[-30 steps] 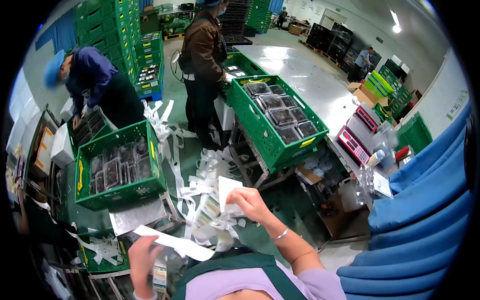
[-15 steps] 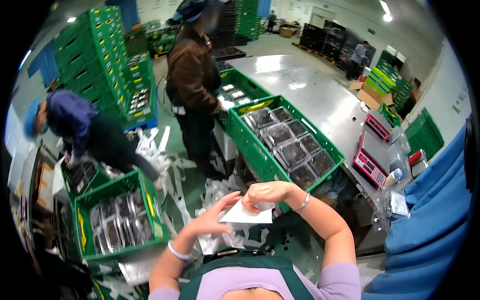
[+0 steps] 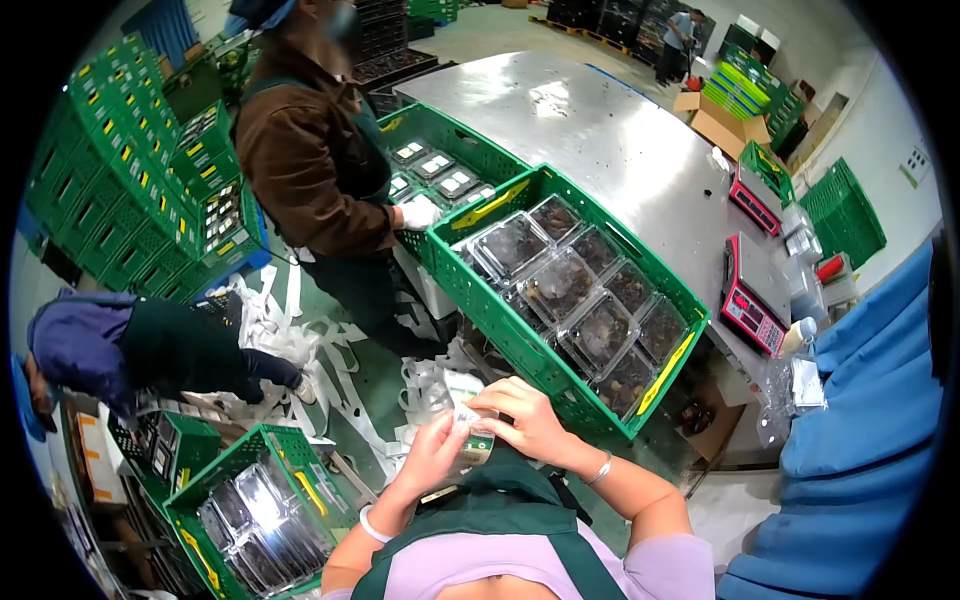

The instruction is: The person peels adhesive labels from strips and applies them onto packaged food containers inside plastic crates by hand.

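In front of my apron, both hands hold a strip of printed labels (image 3: pixel 462 386), white with green and yellowish print. My left hand (image 3: pixel 432 456) pinches its left edge. My right hand (image 3: pixel 527 424) grips the right side, fingers bent over it. The strip hangs partly below my fingers, close to the apron. Just ahead stands a green crate (image 3: pixel 545 345) holding several clear plastic clamshell boxes (image 3: pixel 560 282) with dark contents. My hands are apart from that crate.
A co-worker in a brown jacket (image 3: pixel 305 150) stands by another green crate (image 3: pixel 470 143) of labelled boxes. Another person (image 3: pixel 110 340) bends at left, near a lower crate (image 3: pixel 345 520). Red scales (image 3: pixel 750 320) sit on the metal table (image 3: pixel 640 150). Backing paper (image 3: pixel 335 375) litters the floor.
Both hands have drawn lower and nearer my body, and the printed side of the labels now shows. My view has shifted to the right. The person at left bends lower.
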Available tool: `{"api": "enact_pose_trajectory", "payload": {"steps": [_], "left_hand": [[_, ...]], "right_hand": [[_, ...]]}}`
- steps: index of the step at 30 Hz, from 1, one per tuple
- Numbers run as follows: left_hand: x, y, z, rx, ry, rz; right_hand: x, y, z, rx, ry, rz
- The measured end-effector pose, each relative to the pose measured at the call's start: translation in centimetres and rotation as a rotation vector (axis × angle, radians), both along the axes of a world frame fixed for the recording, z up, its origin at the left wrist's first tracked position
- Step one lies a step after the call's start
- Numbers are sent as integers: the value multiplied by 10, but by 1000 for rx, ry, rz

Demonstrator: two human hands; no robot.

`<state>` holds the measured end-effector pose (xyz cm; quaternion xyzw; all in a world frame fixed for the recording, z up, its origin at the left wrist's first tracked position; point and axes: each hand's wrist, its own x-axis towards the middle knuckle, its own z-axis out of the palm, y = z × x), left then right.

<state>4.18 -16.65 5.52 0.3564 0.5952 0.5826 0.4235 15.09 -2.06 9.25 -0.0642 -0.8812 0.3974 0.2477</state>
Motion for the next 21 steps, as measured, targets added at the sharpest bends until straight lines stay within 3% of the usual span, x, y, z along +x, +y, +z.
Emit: {"api": "enact_pose_trajectory", "payload": {"steps": [5,7,12,17,19,20,21], "left_hand": [[-7,32,18,-149,418,-88],[-7,50,11,-189,407,-110],[-6,98,2,-142,341,-178],[-8,121,-1,-280,314,-175],[-7,110,-15,-229,189,-112],[-12,106,-19,-162,68,-53],[-19,104,-1,-68,-47,-38]], "right_hand": [[-9,37,-30,-209,38,37],[-7,53,-36,-50,54,-13],[-6,100,-39,-40,60,57],[-14,136,-43,-28,4,150],[-18,154,-39,-272,-23,76],[-17,177,-33,-574,-187,-43],[-17,206,-21,-685,-79,-174]]}}
